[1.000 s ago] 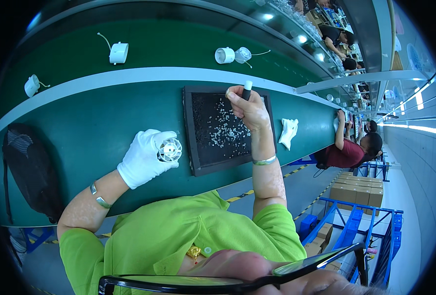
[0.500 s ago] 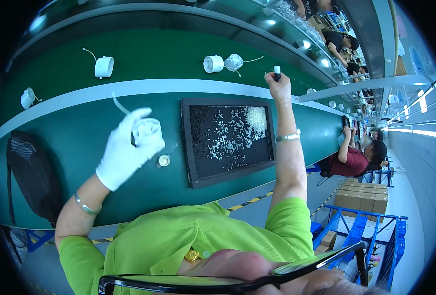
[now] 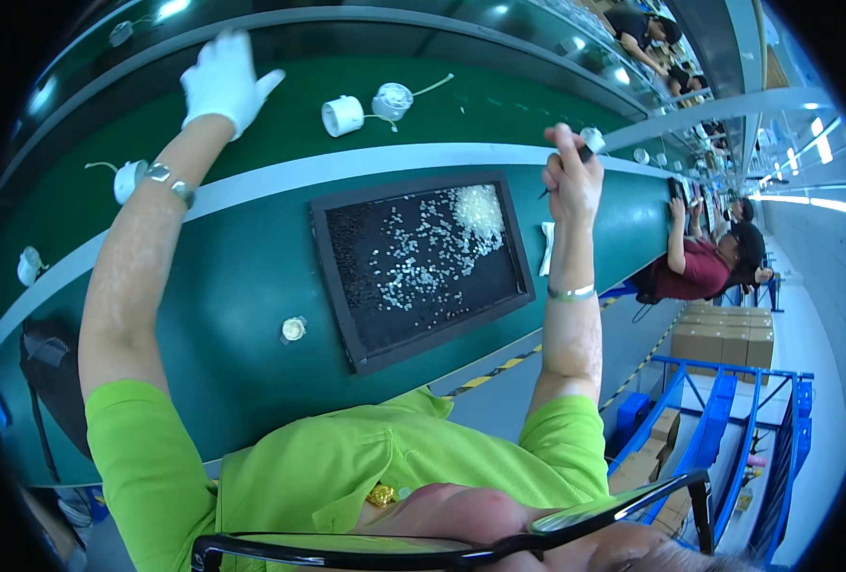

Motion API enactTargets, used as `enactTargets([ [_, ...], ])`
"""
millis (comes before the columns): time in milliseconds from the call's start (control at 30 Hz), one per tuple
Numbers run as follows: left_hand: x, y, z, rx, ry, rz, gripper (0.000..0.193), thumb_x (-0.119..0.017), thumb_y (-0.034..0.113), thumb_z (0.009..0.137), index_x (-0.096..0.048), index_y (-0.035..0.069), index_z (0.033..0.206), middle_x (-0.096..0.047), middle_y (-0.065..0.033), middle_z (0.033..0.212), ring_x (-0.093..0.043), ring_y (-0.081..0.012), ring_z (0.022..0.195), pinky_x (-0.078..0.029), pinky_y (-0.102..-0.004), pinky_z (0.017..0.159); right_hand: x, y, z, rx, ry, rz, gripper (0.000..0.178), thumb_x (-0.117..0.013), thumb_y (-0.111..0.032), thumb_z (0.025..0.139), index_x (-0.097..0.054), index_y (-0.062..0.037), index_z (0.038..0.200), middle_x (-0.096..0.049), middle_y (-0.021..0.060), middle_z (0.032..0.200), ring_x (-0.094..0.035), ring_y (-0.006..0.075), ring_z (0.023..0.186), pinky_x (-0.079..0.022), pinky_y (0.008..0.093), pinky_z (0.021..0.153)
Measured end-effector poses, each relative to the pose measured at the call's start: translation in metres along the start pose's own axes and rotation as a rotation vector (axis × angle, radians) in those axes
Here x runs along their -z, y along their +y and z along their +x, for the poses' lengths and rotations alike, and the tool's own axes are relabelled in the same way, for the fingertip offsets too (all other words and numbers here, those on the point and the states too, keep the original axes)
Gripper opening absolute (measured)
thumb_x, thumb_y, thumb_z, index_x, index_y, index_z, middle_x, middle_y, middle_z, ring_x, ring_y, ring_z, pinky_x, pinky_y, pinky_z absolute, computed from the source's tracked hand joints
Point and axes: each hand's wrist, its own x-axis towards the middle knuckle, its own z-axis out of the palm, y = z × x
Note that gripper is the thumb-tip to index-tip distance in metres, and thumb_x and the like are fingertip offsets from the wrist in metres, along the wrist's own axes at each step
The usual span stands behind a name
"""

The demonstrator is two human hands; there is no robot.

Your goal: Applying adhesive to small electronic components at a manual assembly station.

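My left hand [image 3: 223, 84], in a white glove, reaches over the far side of the green belt with its fingers spread and nothing visible in them. Beside my left forearm lies a white round housing [image 3: 130, 181] with a cable. Farther right on the belt sit a white cylinder [image 3: 343, 116] and a second white housing [image 3: 393, 100] with leads. My bare right hand [image 3: 572, 176] is closed round a small black-handled tool [image 3: 586, 153] with a thin tip poking out; its exact kind is unclear. Just behind that hand shows another white part [image 3: 591, 140].
A black tray [image 3: 423, 353] holds scattered small clear pieces, a whitish heap [image 3: 480, 212] and black bits. A small round pale part [image 3: 293, 329] lies left of it, a white strip [image 3: 548, 248] right. A black bag [image 3: 51, 367] is at far left. A co-worker [image 3: 704, 267] sits right.
My left hand has moved up and away over the belt and no longer holds the white housing. My right hand has turned the tool. Parts on the belt appear farther left.
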Motion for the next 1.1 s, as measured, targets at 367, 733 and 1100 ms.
enactTargets([
  [367,-0.020,0.160,0.013,-0.356,-0.557,-0.033,0.042,-0.055,0.038,0.086,-0.051,0.009,0.116,-0.063,-0.0156,0.107,-0.064,-0.0312,0.095,-0.050,-0.0432,0.078,0.071,0.040,-0.099,0.124,0.272,0.588,0.069,-0.029,-0.054,0.096,-0.064,0.0015,0.075,-0.062,0.0161,0.089,-0.045,0.0134,0.059,-0.037,0.0251,0.054],
  [733,0.086,0.105,-0.037,-0.472,0.316,-0.642,0.045,-0.070,0.026,0.079,-0.056,0.011,0.119,-0.064,-0.0120,0.100,-0.063,-0.0254,0.092,-0.050,-0.0355,0.082,0.075,0.073,-0.132,0.065,0.287,-0.028,0.034,-0.062,-0.029,0.089,-0.061,0.0002,0.073,-0.059,0.0066,0.072,-0.044,0.0061,0.051,-0.031,0.0187,0.044],
  [1100,0.071,-0.010,-0.233,-0.019,-0.260,-0.802,0.055,-0.075,0.012,0.068,-0.053,0.003,0.118,-0.059,-0.0128,0.103,-0.058,-0.0273,0.093,-0.046,-0.0366,0.084,0.063,0.088,-0.102,0.082,0.320,-0.220,0.044,-0.064,-0.039,0.086,-0.062,0.0008,0.067,-0.052,0.0000,0.057,-0.042,0.0050,0.045,-0.032,0.0190,0.042],
])
